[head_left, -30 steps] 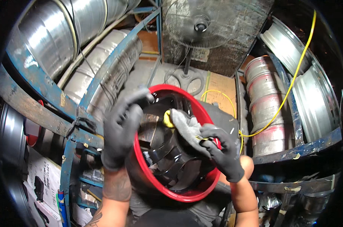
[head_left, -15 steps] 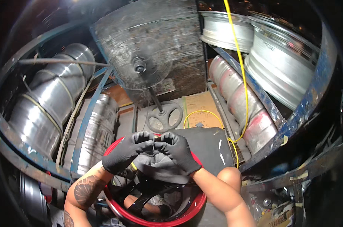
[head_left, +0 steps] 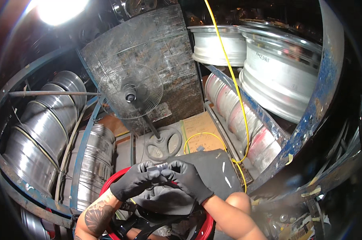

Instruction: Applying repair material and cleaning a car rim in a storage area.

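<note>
My left hand (head_left: 136, 180) and my right hand (head_left: 185, 180), both in dark grey work gloves, meet above a wheel rim. Pinched between their fingertips is a small grey strip (head_left: 157, 167) with pale marks; the fingers hide part of it, and its material is unclear. Just below the hands lies a dark grey cloth-like piece (head_left: 165, 201). The wheel rim (head_left: 209, 222) has a red outer lip and glossy black spokes, and sits close in front of me, partly covered by my arms and the cloth-like piece.
A black padded surface (head_left: 213, 172) lies beyond the rim. Ahead stand a pedestal fan (head_left: 130, 94) and a cardboard sheet (head_left: 201, 130). A yellow hose (head_left: 237, 90) hangs at the right. Blue metal racks (head_left: 309, 120) on both sides carry silver rims (head_left: 41, 128).
The view has tilted up and shifted right, so the scene sits lower and further left. Between my fingertips, more of the small grey strip now shows. Both hands stay together above the rim.
</note>
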The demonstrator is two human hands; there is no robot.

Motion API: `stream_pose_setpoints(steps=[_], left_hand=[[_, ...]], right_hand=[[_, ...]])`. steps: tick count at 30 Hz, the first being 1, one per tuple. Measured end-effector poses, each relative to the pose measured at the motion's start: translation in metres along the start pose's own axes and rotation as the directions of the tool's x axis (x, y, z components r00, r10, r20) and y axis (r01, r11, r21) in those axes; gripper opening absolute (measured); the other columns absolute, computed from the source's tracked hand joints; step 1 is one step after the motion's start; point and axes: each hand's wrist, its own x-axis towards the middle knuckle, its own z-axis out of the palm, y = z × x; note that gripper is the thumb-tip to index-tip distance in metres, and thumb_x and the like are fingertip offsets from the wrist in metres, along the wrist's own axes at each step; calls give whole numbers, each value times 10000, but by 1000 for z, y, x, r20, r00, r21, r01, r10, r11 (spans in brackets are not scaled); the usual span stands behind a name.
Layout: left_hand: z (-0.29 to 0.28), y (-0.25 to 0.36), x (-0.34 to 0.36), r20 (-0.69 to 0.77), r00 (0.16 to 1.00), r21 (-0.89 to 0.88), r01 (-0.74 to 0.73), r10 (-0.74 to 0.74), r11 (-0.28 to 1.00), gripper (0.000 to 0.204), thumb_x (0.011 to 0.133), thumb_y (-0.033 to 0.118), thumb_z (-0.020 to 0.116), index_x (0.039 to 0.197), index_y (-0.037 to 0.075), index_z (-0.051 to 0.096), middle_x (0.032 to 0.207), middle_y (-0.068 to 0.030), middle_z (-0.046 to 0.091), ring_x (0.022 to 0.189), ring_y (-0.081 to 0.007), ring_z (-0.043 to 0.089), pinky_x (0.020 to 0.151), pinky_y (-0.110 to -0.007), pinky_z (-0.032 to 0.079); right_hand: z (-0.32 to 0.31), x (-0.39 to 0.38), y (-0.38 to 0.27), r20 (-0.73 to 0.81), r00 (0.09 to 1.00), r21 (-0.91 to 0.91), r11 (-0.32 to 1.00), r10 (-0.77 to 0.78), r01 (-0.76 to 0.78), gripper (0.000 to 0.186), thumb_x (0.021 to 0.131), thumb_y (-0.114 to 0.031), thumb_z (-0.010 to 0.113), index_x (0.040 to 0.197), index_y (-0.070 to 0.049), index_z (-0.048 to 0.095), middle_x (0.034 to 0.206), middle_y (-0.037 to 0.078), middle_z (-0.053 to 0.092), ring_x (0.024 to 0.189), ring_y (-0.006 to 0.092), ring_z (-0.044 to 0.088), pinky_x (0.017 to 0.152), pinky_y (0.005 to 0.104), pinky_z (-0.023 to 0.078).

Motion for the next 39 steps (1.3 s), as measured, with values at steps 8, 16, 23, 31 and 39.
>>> stream_pose_setpoints(steps=[8, 16, 23, 31, 39], left_hand=[[-4, -11, 14, -15, 998, -10, -64, 64, 998, 507, 887, 295, 741, 1248, -32, 603, 1085, -62, 687, 1002, -125, 640, 844, -221, 485], [-29, -27, 17, 272, 952, -43, 154, -137, 987, 650, 846, 485, 719, 1293, 41, 560, 1027, -30, 655, 817, -96, 611, 666, -234, 500], [-11, -29, 23, 328, 938, 93, 86, -112, 992, 633, 970, 464, 577, 1439, 52, 474, 1043, 16, 621, 835, -29, 536, 705, -190, 446], [-1, -18, 26, -63, 964, 529, -188, 259, 828, 387, 1047, 288, 434, 1264, -6, 562, 1106, -55, 642, 995, -124, 593, 886, -267, 479], [8, -7, 16, -75, 959, 302, -239, 272, 923, 322, 989, 182, 608, 1220, -42, 610, 1027, -28, 660, 956, -48, 571, 852, -238, 493]], right_hand=[[-9, 7, 8, 31, 996, -1, 996, -84, 84, 254, 929, -160, 701, 1112, -21, 593, 1035, 11, 624, 886, 44, 553, 774, 215, 471], [-28, -15, -46, 334, 943, -175, 983, 0, 62, 709, 889, -101, 719, 1501, -23, 370, 1214, 65, 604, 1038, 96, 568, 926, 257, 462], [-26, -21, -33, 471, 880, -150, 989, 69, 2, 495, 896, -6, 642, 1380, -20, 544, 1324, 72, 612, 1220, 135, 540, 1051, 296, 415], [-16, -9, -14, 89, 895, -633, 669, -437, 390, 234, 906, -128, 663, 1128, -67, 710, 987, 134, 696, 958, 294, 679, 847, 360, 523], [1, -5, -5, -99, 896, -559, 769, -433, 310, 188, 894, -99, 681, 1066, -26, 704, 1027, 159, 713, 936, 279, 705, 821, 346, 538]])
